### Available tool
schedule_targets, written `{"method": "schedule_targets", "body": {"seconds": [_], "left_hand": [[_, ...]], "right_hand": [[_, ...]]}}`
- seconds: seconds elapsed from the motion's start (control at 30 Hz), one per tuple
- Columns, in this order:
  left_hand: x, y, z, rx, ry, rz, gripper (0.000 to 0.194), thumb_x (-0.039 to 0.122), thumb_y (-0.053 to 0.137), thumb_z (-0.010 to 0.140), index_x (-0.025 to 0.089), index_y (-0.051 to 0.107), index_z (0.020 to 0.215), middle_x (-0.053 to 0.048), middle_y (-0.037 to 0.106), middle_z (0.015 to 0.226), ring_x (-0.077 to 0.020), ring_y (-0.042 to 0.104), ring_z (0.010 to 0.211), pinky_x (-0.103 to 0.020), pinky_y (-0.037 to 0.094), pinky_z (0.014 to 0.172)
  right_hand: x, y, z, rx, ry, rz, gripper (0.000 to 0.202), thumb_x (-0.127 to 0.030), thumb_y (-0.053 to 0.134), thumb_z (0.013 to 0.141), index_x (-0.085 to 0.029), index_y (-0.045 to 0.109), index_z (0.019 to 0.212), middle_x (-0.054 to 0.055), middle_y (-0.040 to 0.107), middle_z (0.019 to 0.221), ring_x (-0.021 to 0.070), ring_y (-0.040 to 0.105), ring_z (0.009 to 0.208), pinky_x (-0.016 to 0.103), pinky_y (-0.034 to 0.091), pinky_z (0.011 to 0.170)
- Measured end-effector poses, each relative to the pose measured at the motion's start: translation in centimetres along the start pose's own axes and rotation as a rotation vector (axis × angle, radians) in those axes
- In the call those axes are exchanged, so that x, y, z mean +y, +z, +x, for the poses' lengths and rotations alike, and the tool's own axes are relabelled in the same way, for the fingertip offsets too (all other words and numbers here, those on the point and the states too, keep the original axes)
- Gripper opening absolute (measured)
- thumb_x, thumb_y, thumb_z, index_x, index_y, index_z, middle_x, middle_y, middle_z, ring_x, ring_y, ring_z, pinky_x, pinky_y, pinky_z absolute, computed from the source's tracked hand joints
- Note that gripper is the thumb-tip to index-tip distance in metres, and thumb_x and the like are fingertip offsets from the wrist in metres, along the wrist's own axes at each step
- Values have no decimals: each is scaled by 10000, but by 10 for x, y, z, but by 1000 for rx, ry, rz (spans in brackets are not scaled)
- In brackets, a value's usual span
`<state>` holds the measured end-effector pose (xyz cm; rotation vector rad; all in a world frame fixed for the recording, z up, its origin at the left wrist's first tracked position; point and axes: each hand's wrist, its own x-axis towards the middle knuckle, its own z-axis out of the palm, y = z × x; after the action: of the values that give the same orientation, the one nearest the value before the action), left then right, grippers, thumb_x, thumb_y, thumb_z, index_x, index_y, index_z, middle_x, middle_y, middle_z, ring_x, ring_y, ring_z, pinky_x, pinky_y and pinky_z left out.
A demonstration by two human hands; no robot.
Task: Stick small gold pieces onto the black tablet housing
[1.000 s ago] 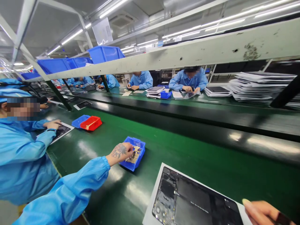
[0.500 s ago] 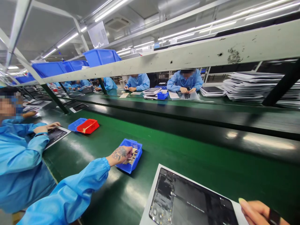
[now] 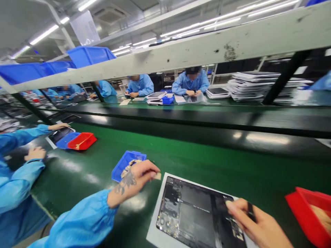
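My left hand [image 3: 138, 175] pinches a small pale-yellow piece [image 3: 158, 176] between thumb and fingers. It is just left of an opened tablet [image 3: 196, 213], whose dark batteries and circuit board show. Under the tablet lies a white sheet or tray [image 3: 155, 229]. My right hand [image 3: 252, 218] reaches over the tablet's right end, thumb and forefinger close together on its surface. Whether anything is between those fingers I cannot make out. Behind my left hand stands a blue bin [image 3: 120, 165] with several similar pale pieces.
A red bin [image 3: 314, 213] with pale pieces stands at the right. Farther left are another red bin [image 3: 82, 141] and a co-worker's hands [image 3: 36, 154]. A white beam [image 3: 155, 58] crosses above the green bench [image 3: 124, 134]; co-workers sit opposite beside stacked trays [image 3: 250, 88].
My left hand has come out of the blue bin with a pale piece and moved right. My right hand has moved onto the tablet. The neighbour's tablet has shifted away behind the bins.
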<state>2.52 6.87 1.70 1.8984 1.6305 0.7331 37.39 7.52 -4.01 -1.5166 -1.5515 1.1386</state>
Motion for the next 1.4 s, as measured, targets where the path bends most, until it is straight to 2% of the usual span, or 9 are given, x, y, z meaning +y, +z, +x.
{"method": "schedule_targets", "body": {"seconds": [0.1,0.17,0.27,0.37,0.47,0.67,0.87,1.1,1.4], "left_hand": [[52,49,1,-152,254,-328,194,237,532,877,199,663,1015,-50,634,964,-151,587,829,-258,467,755],[83,78,7,-243,384,-428,202,196,548,873,206,668,1035,-45,638,945,-150,579,862,-258,452,784],[118,113,24,-404,446,-520,220,176,559,867,224,665,1054,-31,639,942,-140,577,856,-254,444,784],[147,144,44,-517,310,-697,266,219,627,820,222,645,1085,-28,627,937,-129,573,789,-245,451,713],[173,175,61,-597,192,-817,307,261,672,776,168,630,1066,-1,591,764,-105,549,670,-231,443,648],[205,228,92,-622,137,-974,311,308,711,725,123,581,938,-1,586,704,-109,552,641,-232,453,610],[213,254,104,-691,72,-1044,207,231,725,720,114,596,832,-23,621,721,-110,573,664,-236,450,655],[219,270,105,-782,-42,-1118,199,192,725,714,117,586,834,-29,634,700,-112,586,644,-228,441,644],[222,274,108,-668,132,-907,250,295,739,707,137,555,767,-1,597,722,-100,547,664,-230,445,673]], "right_hand": [[-26,6,-16,-252,-39,34,380,-574,594,769,-203,622,692,31,576,682,185,517,653,277,434,616],[-33,2,-27,-306,-66,94,320,-509,610,787,-190,642,797,21,587,743,178,518,708,264,419,659],[-27,-17,-41,-166,-66,227,311,-470,616,814,-171,577,736,-1,530,694,142,467,662,247,377,622],[-14,-47,-52,39,-65,311,312,-444,646,812,-169,550,700,-25,462,637,111,404,592,239,344,573],[-1,-78,-56,189,-53,315,303,-436,662,804,-170,564,697,-39,417,595,95,352,536,235,318,523],[24,-121,-48,296,-80,288,274,-421,632,835,-171,599,728,-19,488,638,104,408,562,236,353,530],[44,-140,-42,292,-185,233,213,-363,585,880,-178,615,777,30,636,805,175,578,761,297,454,736],[51,-145,-45,426,-227,55,179,-299,574,883,-195,610,743,15,629,745,158,546,677,266,430,641],[60,-146,-41,510,-194,-96,212,-315,533,890,-182,598,738,22,593,712,161,522,654,269,407,611]]}}
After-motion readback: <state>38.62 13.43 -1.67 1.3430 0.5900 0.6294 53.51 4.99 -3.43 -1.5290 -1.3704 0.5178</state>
